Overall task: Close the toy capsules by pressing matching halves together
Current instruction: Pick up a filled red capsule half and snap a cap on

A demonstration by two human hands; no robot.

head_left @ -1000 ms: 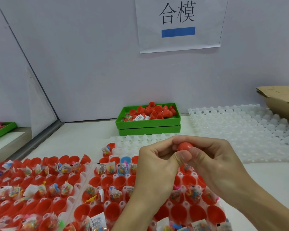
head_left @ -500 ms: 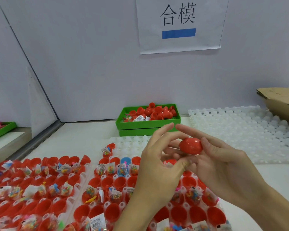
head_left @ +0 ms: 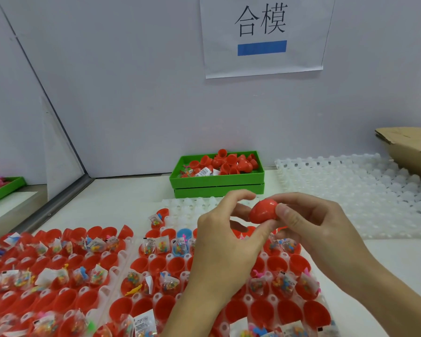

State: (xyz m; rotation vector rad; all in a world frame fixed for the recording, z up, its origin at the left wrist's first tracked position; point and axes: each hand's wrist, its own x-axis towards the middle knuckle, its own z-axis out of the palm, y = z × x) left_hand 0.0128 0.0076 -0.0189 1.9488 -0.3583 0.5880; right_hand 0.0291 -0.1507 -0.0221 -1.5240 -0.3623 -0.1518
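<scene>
White table [head_left: 122,203], wall behind with a paper sign [head_left: 263,35]. Far right: empty clear tray [head_left: 365,190], cardboard box [head_left: 408,149] at its back corner. Against the wall, a green bin [head_left: 216,183] of loose red halves. Near edge: two trays [head_left: 129,246] of open red halves, many holding small bagged toys, one blue half [head_left: 184,235] among them.

Left hand [head_left: 224,244] and right hand [head_left: 314,229] are raised together over the right-hand tray. Red capsule [head_left: 264,211] sits between them, clear of the tray. Right thumb and fingers pinch it from the right; left thumb presses up from below, left index finger curls over the top without clearly touching.

Step in hand, by my reading: final squeeze or seam check on one capsule. Halves look joined; seam not visible enough to confirm.

Next move calls for a firm, even press along the axis until seated, then setting it aside, probably in the clear tray, and taking another filled half with a matching red cap.
</scene>
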